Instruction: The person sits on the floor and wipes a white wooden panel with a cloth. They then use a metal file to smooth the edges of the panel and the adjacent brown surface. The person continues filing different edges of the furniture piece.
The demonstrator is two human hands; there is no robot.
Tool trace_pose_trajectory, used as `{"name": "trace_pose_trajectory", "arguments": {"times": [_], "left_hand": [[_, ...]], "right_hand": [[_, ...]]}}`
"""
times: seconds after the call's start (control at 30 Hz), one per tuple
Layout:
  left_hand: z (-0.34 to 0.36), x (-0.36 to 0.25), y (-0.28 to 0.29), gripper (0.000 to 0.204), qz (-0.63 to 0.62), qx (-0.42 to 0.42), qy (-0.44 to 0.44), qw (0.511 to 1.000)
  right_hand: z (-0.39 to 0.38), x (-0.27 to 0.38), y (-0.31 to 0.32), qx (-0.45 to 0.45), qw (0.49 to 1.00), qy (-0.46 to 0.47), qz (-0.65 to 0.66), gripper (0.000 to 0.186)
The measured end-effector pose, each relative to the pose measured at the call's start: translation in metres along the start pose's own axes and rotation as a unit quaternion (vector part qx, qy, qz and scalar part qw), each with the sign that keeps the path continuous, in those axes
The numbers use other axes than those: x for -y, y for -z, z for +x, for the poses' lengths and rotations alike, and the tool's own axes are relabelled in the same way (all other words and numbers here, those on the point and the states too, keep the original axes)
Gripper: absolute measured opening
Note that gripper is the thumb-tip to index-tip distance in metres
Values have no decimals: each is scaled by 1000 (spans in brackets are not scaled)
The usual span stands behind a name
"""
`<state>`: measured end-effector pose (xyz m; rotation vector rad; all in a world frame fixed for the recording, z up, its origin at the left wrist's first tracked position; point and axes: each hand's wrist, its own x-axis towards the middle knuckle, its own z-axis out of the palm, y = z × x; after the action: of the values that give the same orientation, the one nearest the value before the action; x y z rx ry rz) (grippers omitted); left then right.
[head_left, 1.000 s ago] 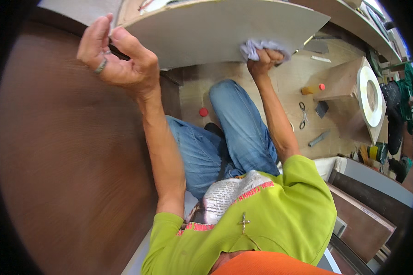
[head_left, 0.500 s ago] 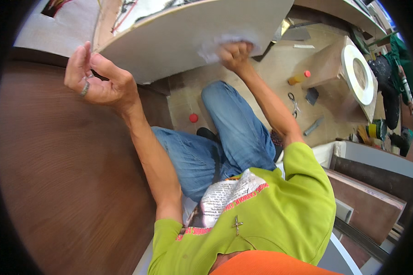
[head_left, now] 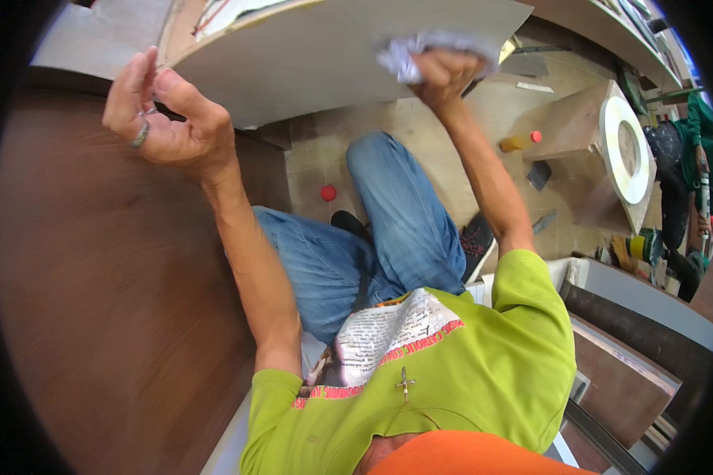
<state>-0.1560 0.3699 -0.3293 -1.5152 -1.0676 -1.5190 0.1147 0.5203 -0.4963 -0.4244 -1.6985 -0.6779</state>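
My right hand (head_left: 449, 73) is closed round a crumpled white cloth (head_left: 404, 62), pressed against a curved grey panel (head_left: 317, 67) at the top. Motion blurs the cloth a little. At the panel's left corner, my left hand (head_left: 170, 119) is raised with its fingers up and slightly bent, the thumb apart from them. Nothing shows between thumb and fingers; whether they touch the panel's edge I cannot tell. A ring is on one left finger.
A dark brown wooden surface (head_left: 111, 277) fills the left. On the tiled floor lie a red cap (head_left: 328, 192) and an orange bottle (head_left: 520, 142). Further right stand a wooden box with a white ring (head_left: 624, 150) and stacked boards (head_left: 622, 380). A person in green (head_left: 693, 134) is at far right.
My right hand has moved right and slightly up along the panel with the cloth. The left hand keeps its pose. My right forearm now covers the scissors on the floor.
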Motion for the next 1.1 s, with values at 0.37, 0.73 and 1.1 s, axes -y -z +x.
{"name": "trace_pose_trajectory", "arguments": {"times": [0.37,0.73,1.1], "left_hand": [[8,6,8,25,10,-24,4,1000],[6,5,12,26,-26,-42,16,999],[6,7,18,21,-18,-50,37,998]], "right_hand": [[63,-12,2,-15,999,28,3,27],[-82,14,7,154,986,54,30,32],[33,55,-30,108,985,128,41,42]]}}
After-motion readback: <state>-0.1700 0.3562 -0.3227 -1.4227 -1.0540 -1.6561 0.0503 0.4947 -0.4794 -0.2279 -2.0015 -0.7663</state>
